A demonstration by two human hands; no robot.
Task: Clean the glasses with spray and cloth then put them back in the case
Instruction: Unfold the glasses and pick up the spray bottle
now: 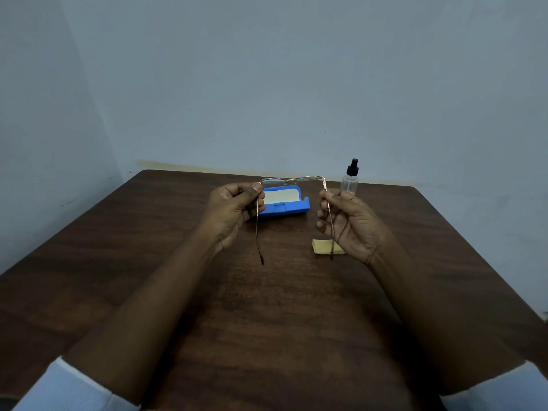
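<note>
Lying nearest, on the table (267,292): cloth (321,247). Pinched by one thin arm each in left hand (234,212) and right hand (350,223), unfolded above the open case (284,207): glasses (292,180). Beyond: bottle (350,183). Liable to twist or drop if released one-handed to reach it.

No legible text — none anywhere

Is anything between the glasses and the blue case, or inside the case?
Nothing visible. The thin gold-rimmed glasses, pinched by the left hand and right hand, are held up just before the open blue plastic case, whose pale lining looks bare. The clear spray bottle and yellow cloth sit off to the right.
</note>
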